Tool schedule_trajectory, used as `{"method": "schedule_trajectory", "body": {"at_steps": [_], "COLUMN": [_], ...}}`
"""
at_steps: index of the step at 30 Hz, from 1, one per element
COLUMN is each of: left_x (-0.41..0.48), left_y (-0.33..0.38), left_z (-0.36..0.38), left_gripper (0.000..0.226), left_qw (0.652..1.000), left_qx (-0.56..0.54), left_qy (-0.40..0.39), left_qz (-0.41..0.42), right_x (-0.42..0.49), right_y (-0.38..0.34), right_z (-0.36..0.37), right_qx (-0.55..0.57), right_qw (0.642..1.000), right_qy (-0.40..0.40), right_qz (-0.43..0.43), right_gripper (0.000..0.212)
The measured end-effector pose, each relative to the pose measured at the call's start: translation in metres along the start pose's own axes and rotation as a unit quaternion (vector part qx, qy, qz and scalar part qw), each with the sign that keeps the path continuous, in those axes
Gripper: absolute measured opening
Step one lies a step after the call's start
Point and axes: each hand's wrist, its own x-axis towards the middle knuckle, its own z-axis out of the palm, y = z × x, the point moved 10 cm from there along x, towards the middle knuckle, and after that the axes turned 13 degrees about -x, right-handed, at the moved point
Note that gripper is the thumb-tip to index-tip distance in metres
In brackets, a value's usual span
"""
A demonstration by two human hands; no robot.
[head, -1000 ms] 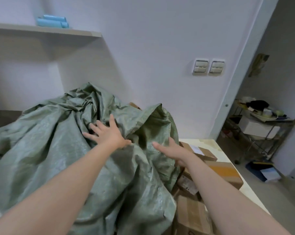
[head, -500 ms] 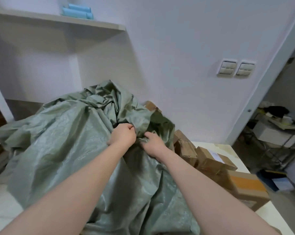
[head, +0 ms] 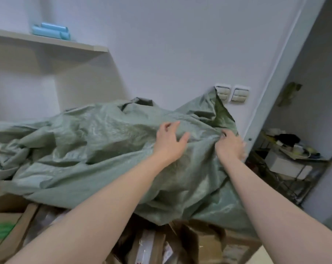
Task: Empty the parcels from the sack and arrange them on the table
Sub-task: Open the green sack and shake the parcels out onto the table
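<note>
Sack of green woven plastic lies crumpled across mid-frame, draped over brown cardboard parcels at the bottom. My left hand rests spread and loose on it; my right hand grips a fold. Risk: a sharp tug could snag box corners and topple parcels.

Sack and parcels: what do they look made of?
The sack looks like woven plastic, grey-green with a slight sheen: fine weave texture, stiff creases. The parcels look like matte brown cardboard, with folded flaps showing; some seem taped.
</note>
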Motion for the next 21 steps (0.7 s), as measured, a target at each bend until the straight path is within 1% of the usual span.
{"method": "schedule_trajectory", "body": {"at_steps": [1, 2, 3, 6, 9, 12, 15, 18, 21], "left_x": [-0.004, -0.008, -0.012, -0.018, -0.018, -0.017, -0.019, -0.024, -0.029], "left_y": [0.000, -0.003, -0.009, -0.030, -0.045, -0.060, -0.080, -0.104, -0.130], "left_z": [0.018, 0.033, 0.045, 0.055, 0.038, 0.000, -0.056, -0.118, -0.185], "left_gripper": [0.062, 0.064, 0.065, 0.064, 0.065, 0.067, 0.068, 0.064, 0.062], "left_qw": [0.999, 0.997, 0.993, 0.982, 0.974, 0.963, 0.951, 0.939, 0.931], "left_qx": [0.031, 0.070, 0.109, 0.175, 0.221, 0.264, 0.293, 0.314, 0.317], "left_qy": [-0.022, -0.039, -0.053, -0.064, -0.046, -0.011, 0.032, 0.060, 0.098], "left_qz": [0.009, 0.015, 0.012, -0.018, -0.034, -0.054, -0.091, -0.129, -0.153], "right_x": [0.003, 0.001, -0.003, -0.016, -0.034, -0.060, -0.092, -0.127, -0.163], "right_y": [0.020, 0.036, 0.044, 0.036, 0.005, -0.032, -0.075, -0.119, -0.163], "right_z": [0.010, 0.020, 0.029, 0.053, 0.070, 0.085, 0.097, 0.108, 0.122], "right_qx": [-0.069, -0.112, -0.132, -0.128, -0.097, -0.088, -0.075, -0.047, -0.050], "right_qw": [0.996, 0.989, 0.984, 0.985, 0.982, 0.966, 0.944, 0.924, 0.910], "right_qy": [-0.045, -0.081, -0.102, -0.110, -0.130, -0.165, -0.197, -0.220, -0.215], "right_qz": [0.034, 0.055, 0.056, -0.014, -0.102, -0.178, -0.255, -0.308, -0.352], "right_gripper": [0.039, 0.042, 0.047, 0.059, 0.058, 0.057, 0.059, 0.061, 0.064]}}
